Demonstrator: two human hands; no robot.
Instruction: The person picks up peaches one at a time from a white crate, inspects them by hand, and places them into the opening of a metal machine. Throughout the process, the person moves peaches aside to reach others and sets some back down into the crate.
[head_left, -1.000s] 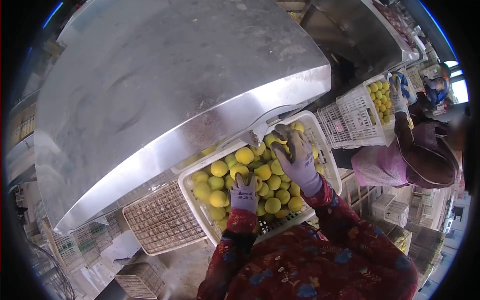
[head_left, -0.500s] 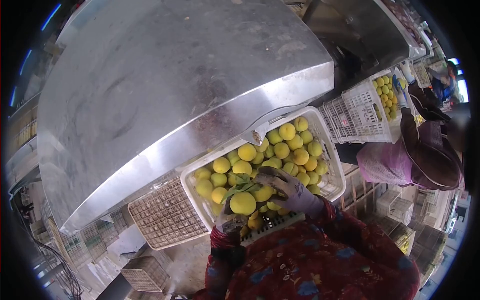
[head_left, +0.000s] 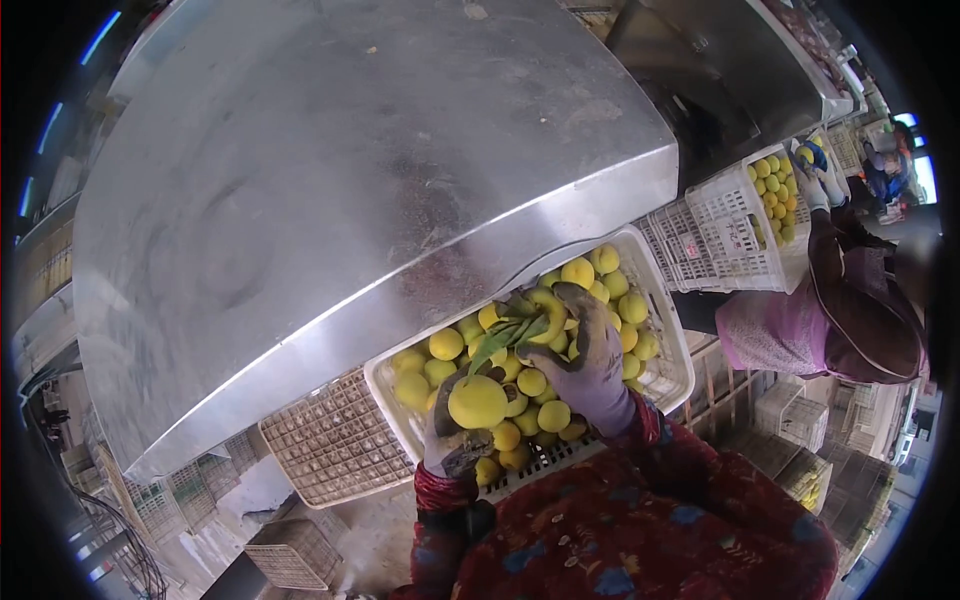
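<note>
A yellow peach (head_left: 478, 402) rests in my left hand (head_left: 452, 440), whose gloved, dirt-darkened fingers curl round it from below and behind. My right hand (head_left: 595, 375), in a grey-purple glove, grips a second yellow-green peach (head_left: 545, 318) between thumb and fingers. Long green leaves (head_left: 505, 338) lie between the two hands, beside that second peach; where their stem joins is hidden. Both hands are above a white plastic crate (head_left: 682, 365) holding many yellow peaches (head_left: 445, 344).
A large metal surface (head_left: 380, 130) slopes down to the crate's far side. On the left is a dirty slatted crate (head_left: 335, 440). At the right, a person in a purple garment (head_left: 775, 325) handles fruit at another white crate (head_left: 740, 235).
My right hand has moved up and raised a peach with the leaves. My left hand, with its peach, has shifted slightly left. The co-worker's hands show more at the far crate.
</note>
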